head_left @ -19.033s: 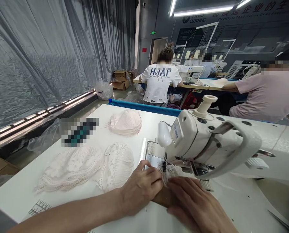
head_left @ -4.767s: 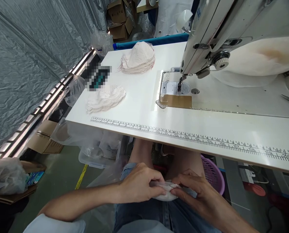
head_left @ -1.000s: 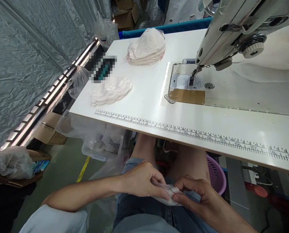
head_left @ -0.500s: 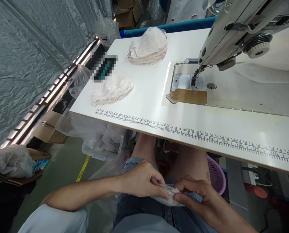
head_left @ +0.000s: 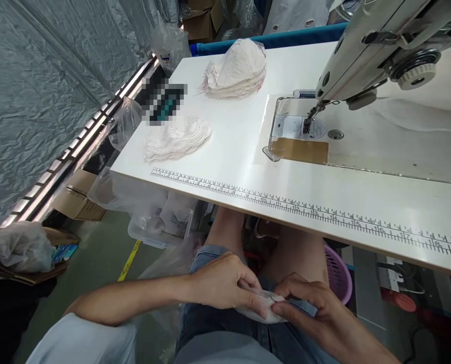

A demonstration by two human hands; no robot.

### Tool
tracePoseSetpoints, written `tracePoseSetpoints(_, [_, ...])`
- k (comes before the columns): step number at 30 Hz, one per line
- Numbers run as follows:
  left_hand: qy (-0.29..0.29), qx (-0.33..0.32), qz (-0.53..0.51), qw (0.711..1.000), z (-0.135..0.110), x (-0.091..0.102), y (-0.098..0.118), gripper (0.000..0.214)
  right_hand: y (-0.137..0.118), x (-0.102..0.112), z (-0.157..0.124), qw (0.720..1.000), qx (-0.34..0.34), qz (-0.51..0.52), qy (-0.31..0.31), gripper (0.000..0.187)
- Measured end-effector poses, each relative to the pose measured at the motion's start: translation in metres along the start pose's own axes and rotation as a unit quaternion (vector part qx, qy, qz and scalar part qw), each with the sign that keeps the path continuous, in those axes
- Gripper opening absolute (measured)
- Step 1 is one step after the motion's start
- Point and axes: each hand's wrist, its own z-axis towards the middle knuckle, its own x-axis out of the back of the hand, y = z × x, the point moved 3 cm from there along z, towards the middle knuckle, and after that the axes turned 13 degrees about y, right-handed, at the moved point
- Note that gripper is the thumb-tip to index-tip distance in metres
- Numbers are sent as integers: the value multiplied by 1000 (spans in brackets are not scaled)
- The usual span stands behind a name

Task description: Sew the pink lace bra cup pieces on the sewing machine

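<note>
Over my lap, a small piece of white fabric [head_left: 265,314] is pinched between both hands. My left hand [head_left: 229,285] grips its left side with thumb and fingers closed. At its right end, my right hand [head_left: 305,303] pinches the edge between thumb and forefinger. A short dark line shows on the fabric between the thumbs; I cannot make out what it is. Up on the table lie a stack of white lace-edged fabric pieces [head_left: 178,139] and a stack of white cloth pieces [head_left: 236,71] with reddish thread ends.
A sewing machine [head_left: 377,55] stands on the white table [head_left: 225,151], which has a printed ruler [head_left: 297,208] along its front edge. Below are a purple basket [head_left: 338,273] and a clear plastic bin [head_left: 157,235]. Cardboard boxes [head_left: 79,197] sit on the left.
The view has shifted slightly, so the table and machine appear a little farther right. Both hands keep their pinch on the fabric, with only slight finger movement.
</note>
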Motion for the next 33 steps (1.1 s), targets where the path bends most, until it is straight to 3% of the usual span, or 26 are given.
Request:
tracePoseSetpoints(8, [-12, -33, 11, 999, 2, 0, 1, 33, -2, 3, 1, 1000, -22, 14, -5, 28])
tracePoseSetpoints(33, [2, 2, 15, 1000, 5, 0, 0, 28, 2, 3, 5, 998, -31, 35, -30, 20])
